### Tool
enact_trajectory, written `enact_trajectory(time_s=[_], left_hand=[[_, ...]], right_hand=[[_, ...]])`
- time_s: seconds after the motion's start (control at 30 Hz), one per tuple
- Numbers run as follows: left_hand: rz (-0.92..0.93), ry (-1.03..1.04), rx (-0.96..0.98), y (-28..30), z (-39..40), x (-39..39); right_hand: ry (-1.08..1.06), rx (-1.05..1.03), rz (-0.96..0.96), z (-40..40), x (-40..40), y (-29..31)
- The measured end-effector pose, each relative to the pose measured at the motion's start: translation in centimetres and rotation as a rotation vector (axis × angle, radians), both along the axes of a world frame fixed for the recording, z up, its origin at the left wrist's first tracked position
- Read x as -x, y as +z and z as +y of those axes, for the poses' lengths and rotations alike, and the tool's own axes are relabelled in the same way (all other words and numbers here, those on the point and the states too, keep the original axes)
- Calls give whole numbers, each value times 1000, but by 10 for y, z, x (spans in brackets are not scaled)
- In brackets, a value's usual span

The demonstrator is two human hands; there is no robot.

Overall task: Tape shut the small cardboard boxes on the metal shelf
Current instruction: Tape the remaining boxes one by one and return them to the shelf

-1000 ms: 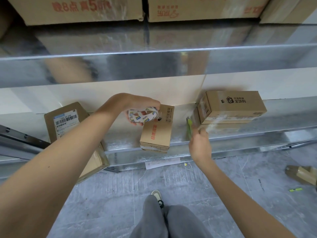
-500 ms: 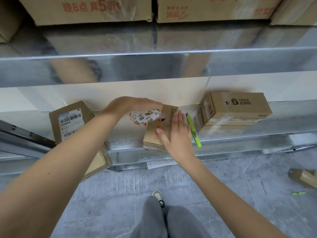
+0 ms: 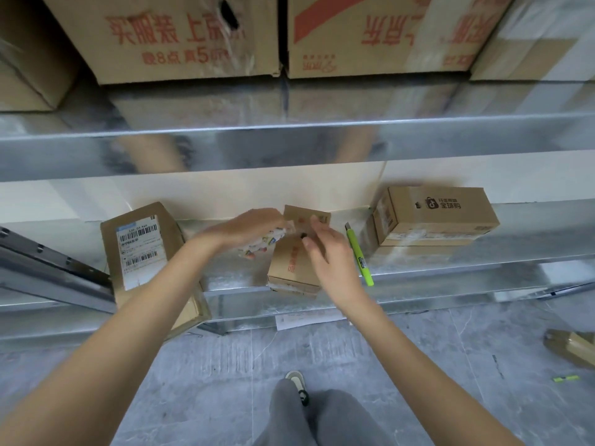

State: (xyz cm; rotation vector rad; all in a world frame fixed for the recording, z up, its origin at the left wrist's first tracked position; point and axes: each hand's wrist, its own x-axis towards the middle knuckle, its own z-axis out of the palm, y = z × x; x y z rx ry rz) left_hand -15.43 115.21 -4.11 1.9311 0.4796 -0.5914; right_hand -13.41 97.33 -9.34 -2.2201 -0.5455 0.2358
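A small cardboard box (image 3: 291, 265) with red print stands on the metal shelf (image 3: 434, 268), its front end over the shelf's edge. My left hand (image 3: 248, 226) holds a roll of patterned tape (image 3: 260, 244) just left of the box's far end; the roll is blurred. My right hand (image 3: 328, 255) rests on the box's top, fingers lightly bent, fingertips near the tape roll. A second small box (image 3: 434, 217) with a black logo sits to the right. A third box (image 3: 145, 252) with a barcode label leans at the left.
A green utility knife (image 3: 359, 254) lies on the shelf between the middle and right boxes. Large cartons (image 3: 193, 40) fill the upper shelf. On the grey floor lie another box (image 3: 573, 347) at right and a green strip (image 3: 565, 378). My legs and shoe are below.
My right hand set the green knife on the shelf, moved left onto the middle box, and now its fingers curl toward the tape roll. The view has shifted closer.
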Motion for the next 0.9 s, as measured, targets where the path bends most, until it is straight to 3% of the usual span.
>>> enact_trajectory(time_s=[0.1,0.2,0.27,0.47,0.63,0.77,0.9], left_hand=[[-122,91,6,-6,-7,23],[-278,277,141,-9,-20,46],[-379,316,105,-4,-26,56],[-551,384,118,17,-43,71],[-669,432,115,26,-57,78],[-660,419,7,23,-62,78],[-642,397,-79,15,-59,81]], right_hand=[[-56,-231,224,5,-5,29],[-46,-295,279,13,-6,51],[-14,-342,288,16,-5,64],[67,-284,190,22,-1,89],[123,-208,-48,21,10,102],[143,-224,-211,14,20,107],[139,-215,-177,7,20,110]])
